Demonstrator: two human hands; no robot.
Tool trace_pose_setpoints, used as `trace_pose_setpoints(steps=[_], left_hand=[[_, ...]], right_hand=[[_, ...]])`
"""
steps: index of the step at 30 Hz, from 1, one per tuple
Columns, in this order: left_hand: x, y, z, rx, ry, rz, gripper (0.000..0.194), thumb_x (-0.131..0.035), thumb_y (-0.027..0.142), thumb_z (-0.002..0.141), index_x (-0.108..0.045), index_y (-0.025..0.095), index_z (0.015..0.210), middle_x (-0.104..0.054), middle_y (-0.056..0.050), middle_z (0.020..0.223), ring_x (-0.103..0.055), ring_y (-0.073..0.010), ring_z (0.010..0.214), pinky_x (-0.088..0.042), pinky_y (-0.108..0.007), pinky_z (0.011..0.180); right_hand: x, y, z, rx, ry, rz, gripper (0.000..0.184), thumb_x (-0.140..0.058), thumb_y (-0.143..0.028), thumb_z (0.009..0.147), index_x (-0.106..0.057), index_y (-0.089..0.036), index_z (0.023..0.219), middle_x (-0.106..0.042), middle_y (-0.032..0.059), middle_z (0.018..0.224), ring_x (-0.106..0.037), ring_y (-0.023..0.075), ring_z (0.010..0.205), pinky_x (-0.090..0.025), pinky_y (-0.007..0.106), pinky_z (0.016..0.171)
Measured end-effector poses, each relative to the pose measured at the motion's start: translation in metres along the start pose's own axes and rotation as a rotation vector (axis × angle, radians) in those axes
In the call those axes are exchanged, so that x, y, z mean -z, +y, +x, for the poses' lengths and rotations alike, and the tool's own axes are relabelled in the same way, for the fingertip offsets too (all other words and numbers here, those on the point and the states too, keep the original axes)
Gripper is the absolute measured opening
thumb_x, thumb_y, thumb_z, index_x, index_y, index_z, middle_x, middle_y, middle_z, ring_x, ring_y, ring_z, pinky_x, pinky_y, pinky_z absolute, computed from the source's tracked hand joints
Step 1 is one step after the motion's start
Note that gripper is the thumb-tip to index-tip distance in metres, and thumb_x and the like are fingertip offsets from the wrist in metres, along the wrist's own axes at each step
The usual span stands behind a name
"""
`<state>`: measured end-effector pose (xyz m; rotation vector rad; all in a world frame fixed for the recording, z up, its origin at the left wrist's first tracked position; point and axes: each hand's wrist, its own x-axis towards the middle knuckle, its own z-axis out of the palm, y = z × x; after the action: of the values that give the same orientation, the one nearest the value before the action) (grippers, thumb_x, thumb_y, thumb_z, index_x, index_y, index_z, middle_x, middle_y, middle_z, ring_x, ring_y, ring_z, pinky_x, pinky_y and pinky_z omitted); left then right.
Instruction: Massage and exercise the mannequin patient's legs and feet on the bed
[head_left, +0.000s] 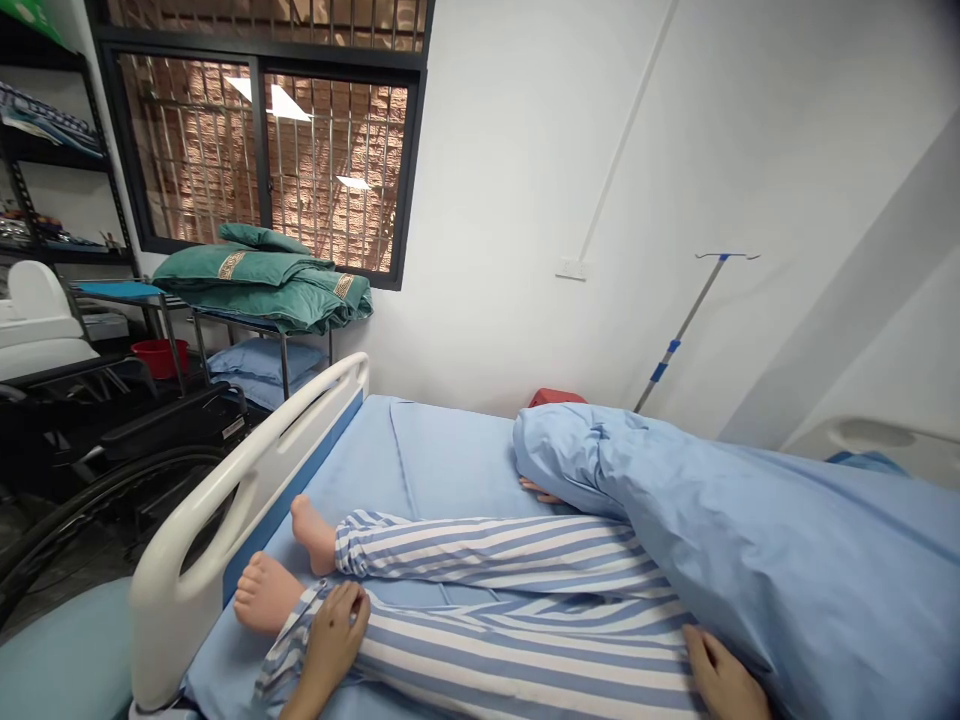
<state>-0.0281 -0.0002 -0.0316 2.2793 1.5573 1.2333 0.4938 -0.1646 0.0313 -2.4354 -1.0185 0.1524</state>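
**Hand Placement: Bedside Status**

1. Hands. The left hand (334, 640) rests on the lower leg of the striped trousers (487, 640), just above the loose cuff. Its fingers lie lightly curved over the fabric, open and with no visible pinch or closed grip. The right hand (720, 675) lies flat at the edge of the blue blanket (787, 560), fingers extended and open, gripping nothing.

2. Lying figure. The blue-and-white striped trousers cover both legs of a figure lying on the bed. The two bare feet (262, 595) point toward the white bed-end rail (217, 490) and sit just beside it. The blanket covers the figure's upper body, and a partly hidden hand (540, 490) shows beneath its folded edge. A blue bed sheet (450, 450) lies under the figure.

3. Surroundings. Beyond the rail stands a black wheelchair (165, 430). Farther back, folded teal quilts (255, 280) sit on a metal cart (281, 345) above blue pillows (262, 362), with a red bucket (159, 358) nearby. An IV pole (679, 335) stands against the wall. A barred window (259, 150) and a black shelf rack (52, 150) occupy the far side.
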Motion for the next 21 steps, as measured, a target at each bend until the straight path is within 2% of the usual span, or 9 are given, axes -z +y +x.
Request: trace_pose_setpoints(steps=[4,7,9,12,17,19,21], left_hand=[[0.002,-0.006,0.008,0.006,-0.171,0.111,0.023,-0.037,0.025,0.082,-0.055,0.020,0.068,-0.058,-0.003,0.069,-0.054,-0.0169,0.071,-0.038,-0.027,0.067],[0.001,-0.007,0.014,0.040,-0.249,0.155,0.022,-0.036,0.024,0.081,-0.055,0.020,0.070,-0.059,-0.002,0.071,-0.055,-0.0166,0.072,-0.036,-0.026,0.065],[0.000,-0.008,0.016,0.047,-0.269,0.168,0.022,-0.036,0.023,0.080,-0.056,0.020,0.071,-0.060,-0.002,0.071,-0.056,-0.0162,0.073,-0.035,-0.025,0.064],[-0.001,-0.009,0.017,0.055,-0.251,0.169,0.023,-0.036,0.024,0.081,-0.056,0.020,0.071,-0.060,-0.002,0.070,-0.057,-0.0160,0.073,-0.035,-0.024,0.064],[0.001,-0.014,0.016,0.083,-0.231,0.043,0.027,-0.034,0.028,0.084,-0.057,0.020,0.074,-0.062,-0.004,0.070,-0.058,-0.0164,0.070,-0.039,-0.025,0.064],[0.002,-0.021,0.016,0.098,-0.199,-0.050,0.026,-0.035,0.030,0.083,-0.059,0.020,0.077,-0.065,-0.006,0.075,-0.060,-0.0176,0.073,-0.042,-0.027,0.067],[0.002,-0.027,0.016,0.140,-0.152,-0.141,0.026,-0.037,0.032,0.081,-0.060,0.020,0.082,-0.067,-0.008,0.082,-0.061,-0.0196,0.078,-0.045,-0.030,0.071]], right_hand=[[-0.006,-0.024,-0.009,0.101,0.002,-0.029,0.034,-0.030,-0.050,0.072,-0.043,-0.025,0.052,-0.060,0.0081,0.057,-0.060,0.0263,0.062,-0.039,0.030,0.057],[-0.029,-0.065,-0.031,0.250,0.022,0.057,0.036,-0.035,-0.053,0.073,-0.041,-0.024,0.053,-0.055,0.0041,0.052,-0.054,0.0213,0.056,-0.036,0.027,0.055],[-0.055,-0.104,-0.054,0.332,-0.013,0.166,0.038,-0.036,-0.054,0.076,-0.041,-0.023,0.055,-0.051,0.0012,0.051,-0.050,0.0175,0.052,-0.034,0.026,0.054],[-0.100,-0.177,-0.098,0.426,-0.047,0.356,0.043,-0.036,-0.055,0.079,-0.037,-0.021,0.053,-0.042,-0.0022,0.048,-0.040,0.0135,0.049,-0.030,0.024,0.050],[-0.162,-0.301,-0.171,0.523,-0.231,0.586,0.044,-0.035,-0.047,0.086,-0.037,-0.019,0.053,-0.036,-0.0043,0.050,-0.036,0.0104,0.051,-0.025,0.023,0.050],[-0.179,-0.337,-0.193,0.541,-0.267,0.643,0.042,-0.036,-0.043,0.087,-0.040,-0.018,0.053,-0.037,-0.0044,0.050,-0.036,0.0100,0.051,-0.023,0.023,0.051],[-0.194,-0.361,-0.208,0.539,-0.277,0.683,0.040,-0.038,-0.041,0.087,-0.044,-0.018,0.055,-0.041,-0.0039,0.050,-0.037,0.0105,0.050,-0.022,0.023,0.050]])
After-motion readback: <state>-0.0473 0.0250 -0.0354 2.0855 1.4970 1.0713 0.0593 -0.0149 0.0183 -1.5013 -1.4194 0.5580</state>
